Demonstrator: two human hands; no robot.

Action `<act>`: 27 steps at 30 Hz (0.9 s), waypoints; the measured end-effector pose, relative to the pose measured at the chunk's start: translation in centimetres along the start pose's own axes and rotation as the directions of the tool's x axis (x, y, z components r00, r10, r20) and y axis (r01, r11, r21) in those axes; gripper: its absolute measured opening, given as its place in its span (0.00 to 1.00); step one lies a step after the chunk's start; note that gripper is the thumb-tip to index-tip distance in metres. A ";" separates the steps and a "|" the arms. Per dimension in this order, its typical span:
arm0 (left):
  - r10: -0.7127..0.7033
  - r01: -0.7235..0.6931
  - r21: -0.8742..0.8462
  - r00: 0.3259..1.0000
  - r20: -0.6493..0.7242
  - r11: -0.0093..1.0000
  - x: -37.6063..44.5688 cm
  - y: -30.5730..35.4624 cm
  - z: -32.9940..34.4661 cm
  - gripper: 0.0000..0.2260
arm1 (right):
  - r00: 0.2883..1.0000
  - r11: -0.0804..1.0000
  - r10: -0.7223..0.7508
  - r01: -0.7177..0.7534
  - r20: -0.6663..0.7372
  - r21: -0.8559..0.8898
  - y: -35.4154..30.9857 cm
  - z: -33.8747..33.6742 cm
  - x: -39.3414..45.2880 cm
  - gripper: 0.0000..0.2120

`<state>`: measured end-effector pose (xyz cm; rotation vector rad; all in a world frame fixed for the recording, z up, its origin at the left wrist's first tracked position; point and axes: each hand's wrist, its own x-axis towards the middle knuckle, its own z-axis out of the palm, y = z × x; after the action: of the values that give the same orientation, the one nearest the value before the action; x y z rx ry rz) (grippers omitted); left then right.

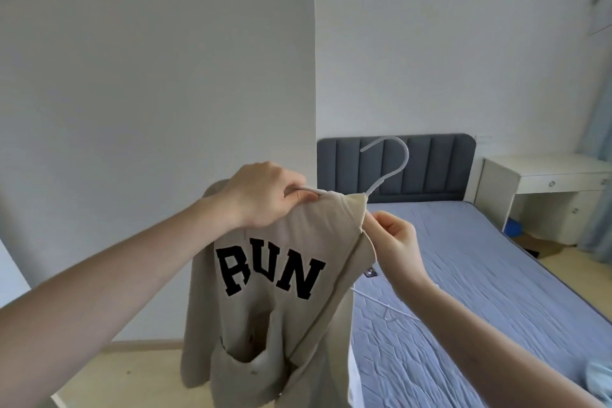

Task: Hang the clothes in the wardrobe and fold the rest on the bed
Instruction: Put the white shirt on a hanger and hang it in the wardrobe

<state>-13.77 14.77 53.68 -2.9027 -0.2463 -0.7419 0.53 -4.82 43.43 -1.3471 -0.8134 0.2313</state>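
- Two hands are up in front of me, working one beige top onto a white hanger, with the blank wall (pixel 149 76) filling the left of my view.
- My left hand (pixel 265 195) is clenched around the hanger's (pixel 387 162) left arm together with the shoulder cloth bunched over it.
- Between my hands hangs the beige top (pixel 265 325), printed "RUN", held in the air and not yet level on the hanger; the hook points up, free of any rail.
- My right hand (pixel 394 238) pinches the ribbed neckline at the right side, seemingly tugging it over the hanger's other arm.
- Further right lies the bed (pixel 496 291), with a white cord (pixel 381 303) trailing across its blue sheet.
- Risks, as I judge them: if I pull the collar too hard it could stretch; if my left grip loosens, the half-seated top may slide off one side; the wardrobe rail isn't in view, so I'd be carrying a lopsided load there.
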 end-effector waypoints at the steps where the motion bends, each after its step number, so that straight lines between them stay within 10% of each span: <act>1: 0.007 -0.007 -0.009 1.000 -0.026 1.000 0.2 -0.3 0.1 0.24 | 0.999 0.999 -0.029 0.030 0.013 -0.024 -0.2 -0.4 0.1 0.17; 3: 0.005 -0.006 -0.024 0.999 -0.052 1.000 0.5 -0.9 0.1 0.24 | 0.990 0.987 -0.123 0.116 -0.061 -0.109 -0.2 -1.2 -0.2 0.02; 8: -0.042 0.036 -0.045 0.987 -0.152 0.998 1.1 -3.0 -0.8 0.24 | 0.923 0.916 -0.320 0.244 -0.214 -0.318 3.6 -2.4 -4.0 0.08; 13: -0.030 0.022 -0.040 0.974 -0.223 0.999 2.2 -3.1 -2.2 0.27 | 0.974 0.882 0.201 -0.134 0.104 -0.452 9.4 -0.2 -4.7 0.20; 16: -0.024 0.009 -0.062 0.969 -0.245 0.998 2.6 -3.2 -3.2 0.28 | 0.938 0.818 0.299 -0.158 0.175 -0.554 12.2 0.2 -3.4 0.08; 20: -0.044 0.029 -0.067 0.970 -0.240 0.997 1.6 -4.9 -4.3 0.29 | 0.975 0.804 0.222 -0.169 0.024 -0.570 13.5 -2.5 -0.9 0.26; 27: -0.085 0.087 0.002 0.980 -0.178 0.996 -1.7 -8.6 -2.8 0.29 | 0.991 0.808 0.002 -0.078 -0.130 -0.584 5.8 -9.5 7.1 0.09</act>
<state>-18.17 22.51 56.04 -2.8092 -0.3557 -1.0041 13.38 -6.59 40.80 -1.9475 -0.7810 -0.0893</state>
